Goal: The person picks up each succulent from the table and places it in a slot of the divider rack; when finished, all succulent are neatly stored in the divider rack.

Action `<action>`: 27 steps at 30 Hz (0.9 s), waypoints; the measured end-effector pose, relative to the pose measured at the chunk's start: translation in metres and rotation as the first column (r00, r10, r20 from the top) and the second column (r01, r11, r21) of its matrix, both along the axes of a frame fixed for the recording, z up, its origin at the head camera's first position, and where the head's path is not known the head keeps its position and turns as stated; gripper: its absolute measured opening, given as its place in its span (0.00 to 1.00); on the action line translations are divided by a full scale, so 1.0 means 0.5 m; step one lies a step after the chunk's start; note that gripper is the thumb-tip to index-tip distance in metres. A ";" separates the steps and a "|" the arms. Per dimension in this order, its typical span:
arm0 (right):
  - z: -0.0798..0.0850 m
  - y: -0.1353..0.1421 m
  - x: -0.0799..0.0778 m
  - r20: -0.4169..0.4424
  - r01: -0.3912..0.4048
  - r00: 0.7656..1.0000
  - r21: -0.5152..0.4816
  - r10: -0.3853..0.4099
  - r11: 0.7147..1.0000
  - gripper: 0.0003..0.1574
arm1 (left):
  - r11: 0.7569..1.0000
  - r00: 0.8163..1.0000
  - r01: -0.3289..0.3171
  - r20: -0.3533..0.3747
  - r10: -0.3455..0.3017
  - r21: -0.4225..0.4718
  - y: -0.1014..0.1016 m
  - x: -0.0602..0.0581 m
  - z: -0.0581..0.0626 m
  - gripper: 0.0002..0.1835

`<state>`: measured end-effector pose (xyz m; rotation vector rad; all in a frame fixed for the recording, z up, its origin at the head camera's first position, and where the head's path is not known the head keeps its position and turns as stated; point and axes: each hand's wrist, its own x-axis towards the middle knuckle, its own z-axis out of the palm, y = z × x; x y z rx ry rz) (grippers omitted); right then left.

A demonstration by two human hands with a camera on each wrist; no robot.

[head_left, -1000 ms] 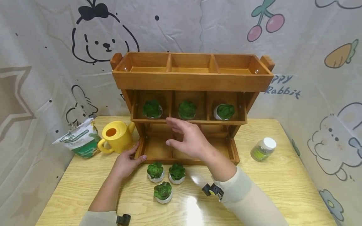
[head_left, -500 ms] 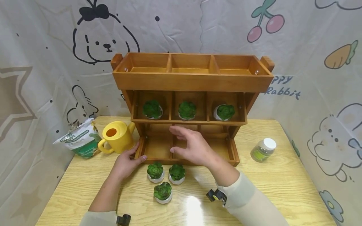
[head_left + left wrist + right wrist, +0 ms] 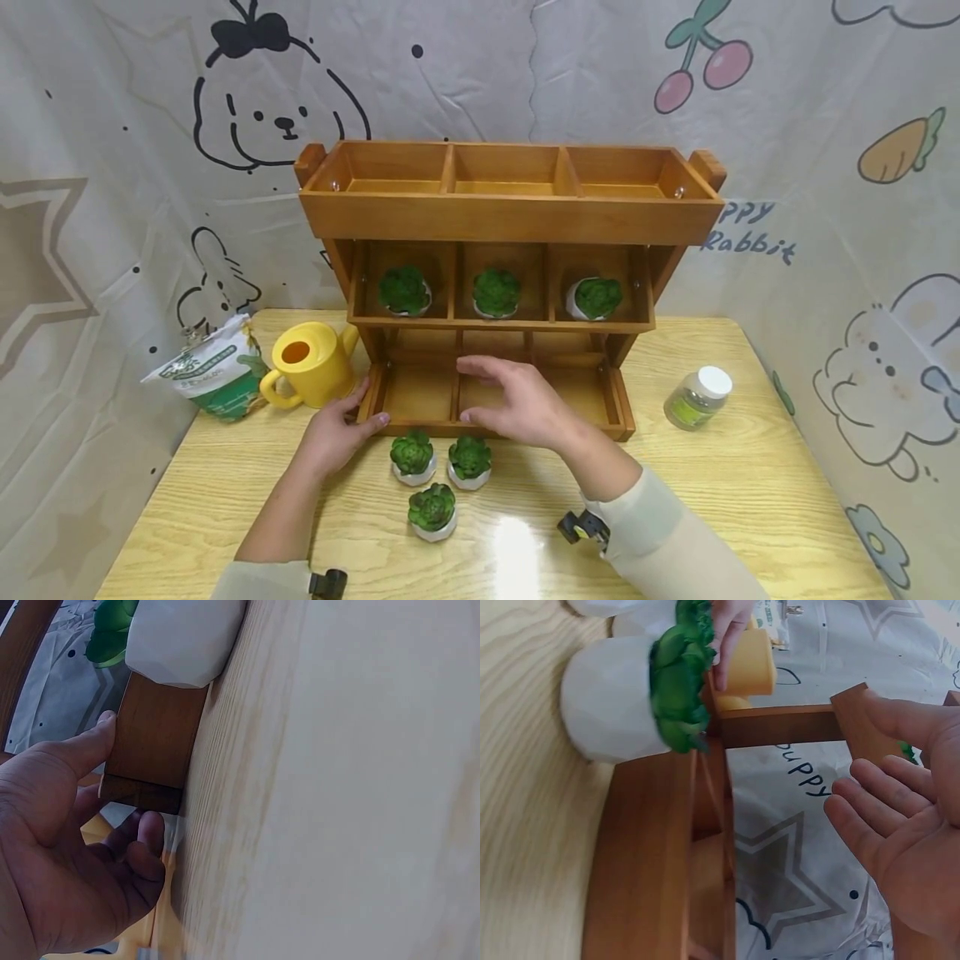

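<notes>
A three-tier wooden shelf (image 3: 517, 219) with divided trays stands on the table. My left hand (image 3: 333, 433) grips the left front corner of its bottom tray (image 3: 155, 731), thumb on the front and fingers round the end. My right hand (image 3: 525, 407) is held in front of the bottom tier, holding nothing, its fingers loosely extended and the thumb apart. Just before the bottom tray are potted succulents with white pots: one on the left (image 3: 412, 457), one on the right (image 3: 469, 461) and one nearer (image 3: 432, 510). The middle tier holds three more, including a central succulent (image 3: 497, 292).
Left of the shelf stand a yellow watering can (image 3: 311, 362) and a white and green bag (image 3: 221, 371). A clear jar (image 3: 697, 398) with a white lid is on the right of the wooden table (image 3: 697, 500). A printed curtain (image 3: 810, 275) hangs behind.
My right hand has moved slightly right and down in front of the bottom tier, still holding nothing. My left hand keeps its place on the corner.
</notes>
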<state>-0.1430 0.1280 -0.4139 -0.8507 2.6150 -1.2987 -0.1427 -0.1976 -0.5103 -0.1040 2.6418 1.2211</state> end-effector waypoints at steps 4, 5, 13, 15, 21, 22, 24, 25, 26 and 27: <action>-0.013 0.008 0.003 0.030 -0.014 0.999 0.007 0.013 1.000 0.40 | 1.000 1.000 0.002 -0.002 -0.002 -0.002 0.001 0.000 0.002 0.46; -0.017 0.009 0.003 0.037 -0.022 0.999 0.008 0.021 1.000 0.40 | 1.000 1.000 0.004 -0.002 -0.004 -0.004 0.002 0.000 0.002 0.46; -0.043 0.015 0.009 0.084 -0.091 0.992 0.019 0.089 0.996 0.44 | 1.000 1.000 0.006 -0.001 -0.006 -0.010 0.002 0.002 0.005 0.46; -0.051 0.017 0.012 0.117 -0.110 0.987 0.010 0.109 0.994 0.45 | 1.000 1.000 0.007 -0.002 -0.007 -0.009 0.002 0.002 0.005 0.46; -0.072 0.018 0.022 0.169 -0.138 0.976 0.008 0.135 0.990 0.47 | 1.000 1.000 0.001 0.010 -0.001 -0.003 0.004 0.001 0.006 0.46; -0.076 0.018 0.023 0.169 -0.140 0.976 0.012 0.136 0.990 0.47 | 1.000 1.000 0.000 0.013 0.000 -0.003 0.004 0.002 0.007 0.46; -0.082 0.017 0.026 0.181 -0.145 0.973 0.009 0.141 0.989 0.48 | 1.000 1.000 0.000 0.014 0.000 -0.002 0.004 0.002 0.008 0.46; -0.085 0.016 0.028 0.191 -0.146 0.971 0.005 0.142 0.989 0.48 | 1.000 1.000 0.001 0.014 -0.001 -0.003 0.004 0.003 0.008 0.46; -0.088 0.016 0.030 0.201 -0.149 0.969 0.001 0.146 0.989 0.48 | 1.000 1.000 0.001 0.015 -0.001 -0.003 0.005 0.003 0.008 0.46; -0.090 0.016 0.031 0.210 -0.150 0.967 -0.002 0.147 0.989 0.48 | 1.000 1.000 0.001 0.013 -0.001 -0.002 0.005 0.003 0.009 0.46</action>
